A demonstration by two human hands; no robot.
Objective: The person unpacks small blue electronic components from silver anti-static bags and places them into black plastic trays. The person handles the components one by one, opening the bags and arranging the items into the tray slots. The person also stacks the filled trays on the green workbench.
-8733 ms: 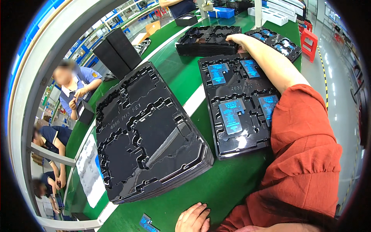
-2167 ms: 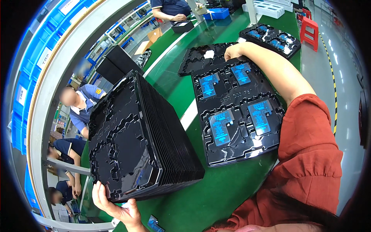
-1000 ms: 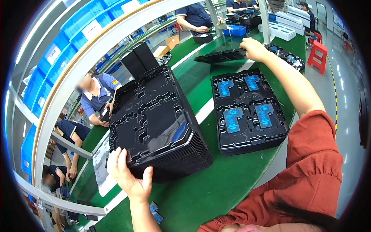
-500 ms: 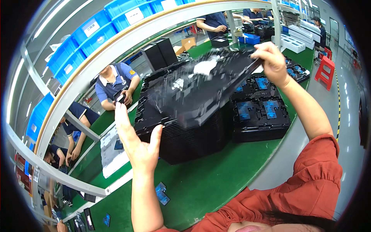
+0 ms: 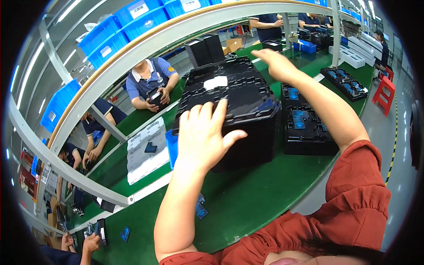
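A tall stack of black plastic trays (image 5: 251, 145) stands on the green table, its top tray (image 5: 240, 99) lying level with a white label (image 5: 215, 83) on it. My left hand (image 5: 201, 137) is over the near left edge of the stack, fingers and thumb spread; whether it presses on the tray I cannot tell. At the stack's far right corner is my right hand (image 5: 276, 66), fingers stretched out and holding nothing that I can see. To the right sit other black trays (image 5: 309, 143) with blue flat parts (image 5: 299, 119) in their pockets.
A blue part (image 5: 201, 207) lies near my left forearm, another (image 5: 125, 233) farther left. Beyond the stack's left side are a white tray (image 5: 140, 165) and a blue bin edge (image 5: 172, 148). A co-worker (image 5: 152, 84) holds a dark box across the table. A metal rail (image 5: 84, 181) curves along the left.
The top tray, tilted up in my right hand before, now lies flat on the stack. My right hand has let go of it and moved left; my left hand has shifted right.
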